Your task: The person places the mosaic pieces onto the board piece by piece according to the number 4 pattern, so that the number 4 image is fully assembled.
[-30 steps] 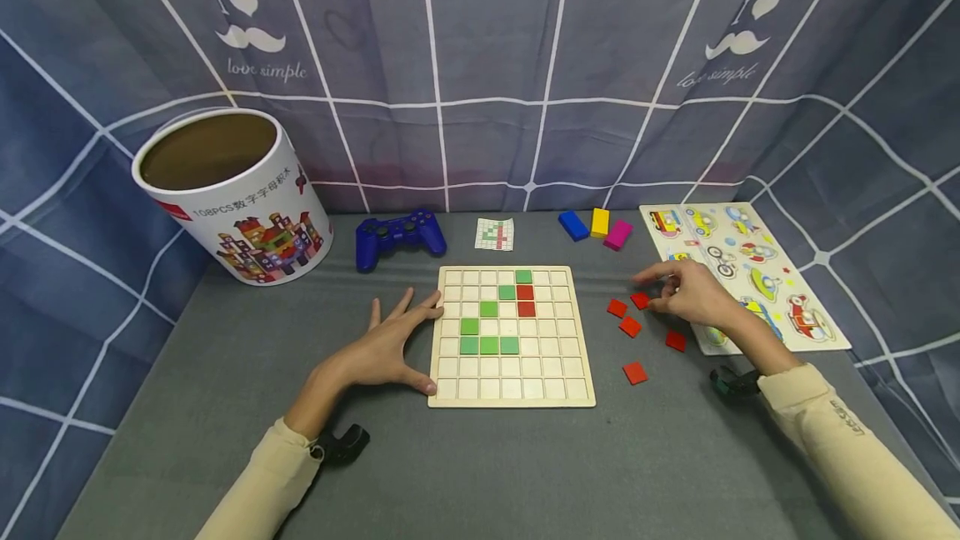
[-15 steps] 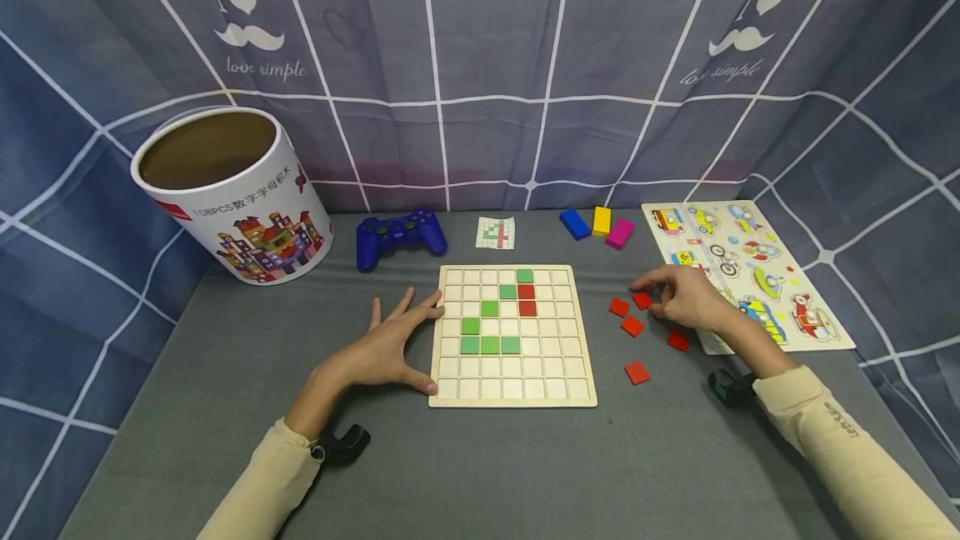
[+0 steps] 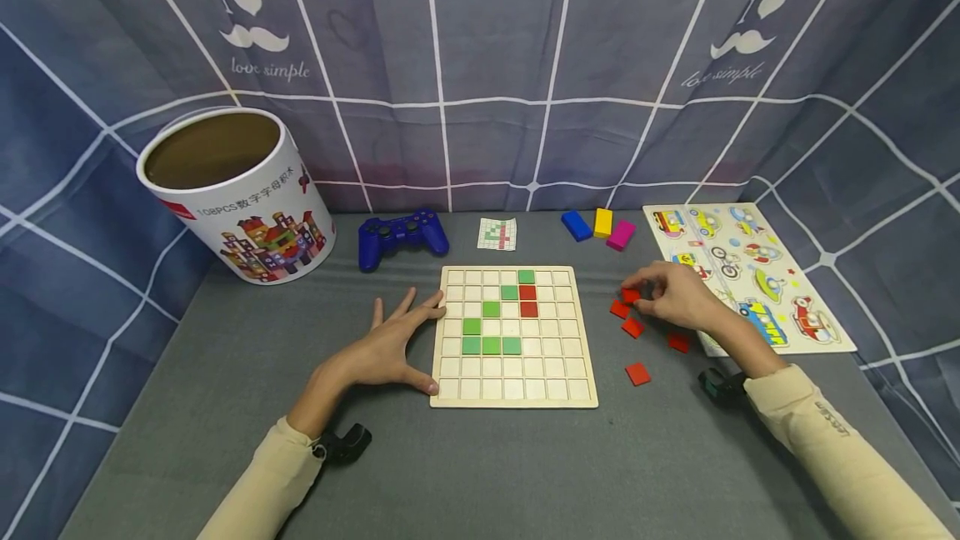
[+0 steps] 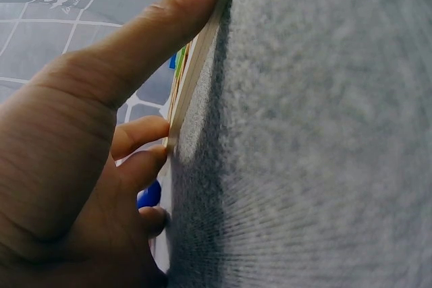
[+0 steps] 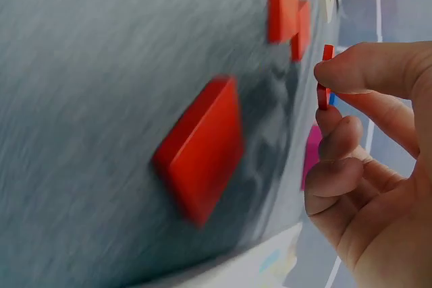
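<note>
A wooden grid board [image 3: 512,390] lies at the centre of the head view, with several green squares [image 3: 491,346] and two red squares [image 3: 528,308] in its cells. My left hand [image 3: 378,350] rests at the board's left side, fingers spread; in the left wrist view its thumb [image 4: 162,35] touches the board's edge. To the right of the board, my right hand [image 3: 678,298] pinches a small red square tile [image 5: 322,97] between thumb and finger, lifted off the table in the right wrist view. Several loose red tiles [image 3: 638,373] lie around and below that hand.
Behind the board lie a small printed grid card [image 3: 497,234], a blue game controller [image 3: 402,237], and blue, yellow and magenta blocks [image 3: 620,235]. A large white tub [image 3: 262,232] stands at the left. A picture puzzle board [image 3: 765,282] lies under the right forearm.
My right hand has moved slightly left, toward the grid board, and the pinched red tile has moved with it. The left hand stays in place at the board's edge.
</note>
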The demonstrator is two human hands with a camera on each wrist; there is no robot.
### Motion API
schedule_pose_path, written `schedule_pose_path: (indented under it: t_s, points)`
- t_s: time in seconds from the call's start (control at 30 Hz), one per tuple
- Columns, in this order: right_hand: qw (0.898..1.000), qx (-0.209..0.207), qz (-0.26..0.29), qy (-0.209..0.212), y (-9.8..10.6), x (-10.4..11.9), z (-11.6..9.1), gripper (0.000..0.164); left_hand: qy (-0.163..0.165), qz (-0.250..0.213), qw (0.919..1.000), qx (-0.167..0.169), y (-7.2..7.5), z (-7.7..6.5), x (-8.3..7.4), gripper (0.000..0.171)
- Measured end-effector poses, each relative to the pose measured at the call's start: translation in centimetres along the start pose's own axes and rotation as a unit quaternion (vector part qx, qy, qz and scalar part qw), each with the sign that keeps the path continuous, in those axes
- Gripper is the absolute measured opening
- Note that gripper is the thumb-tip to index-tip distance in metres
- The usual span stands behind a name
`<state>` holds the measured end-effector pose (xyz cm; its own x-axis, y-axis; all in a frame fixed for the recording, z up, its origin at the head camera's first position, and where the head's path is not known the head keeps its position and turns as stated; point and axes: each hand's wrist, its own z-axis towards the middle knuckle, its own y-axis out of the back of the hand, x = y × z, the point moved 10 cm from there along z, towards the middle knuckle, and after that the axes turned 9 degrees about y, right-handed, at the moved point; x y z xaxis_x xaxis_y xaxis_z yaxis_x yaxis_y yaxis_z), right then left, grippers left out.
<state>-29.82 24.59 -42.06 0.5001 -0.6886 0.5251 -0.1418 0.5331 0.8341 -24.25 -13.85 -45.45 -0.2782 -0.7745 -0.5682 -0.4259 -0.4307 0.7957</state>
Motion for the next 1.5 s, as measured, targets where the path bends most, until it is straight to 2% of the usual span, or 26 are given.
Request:
schedule_pose_path:
  t_s: [0.13, 0.43, 0.7, 1.03, 1.23, 1.5]
  points:
    - [1.0, -0.006, 0.013, 0.023, -0.6, 1.7, 1.0, 0.029, -0.001, 0.0, 1.0, -0.001, 0.0, -0.1, -0.1, 0.116]
    - [0.997, 0.027, 0.024, 0.064, -3.2, 6.1, 2.8, 0.029, -0.002, -0.002, 1.0, -0.002, 0.1, -0.1, -0.1, 0.116]
    - [0.991, 0.039, 0.058, 0.115, -5.7, 9.5, 3.9, 0.028, -0.002, -0.003, 1.0, 0.001, 0.0, 0.0, 0.1, 0.117]
    - [0.985, 0.051, 0.078, 0.148, -8.0, 11.7, 4.9, 0.029, -0.006, 0.003, 1.0, 0.0, 0.1, 0.1, 0.1, 0.117]
    - [0.982, 0.057, 0.057, 0.17, -8.9, 12.8, 5.2, 0.024, -0.006, 0.004, 1.0, -0.001, 0.1, 0.1, 0.0, 0.117]
    - [0.983, 0.071, 0.041, 0.164, -9.2, 13.3, 5.7, 0.027, 0.007, 0.002, 1.0, 0.003, 0.0, 0.0, 0.1, 0.117]
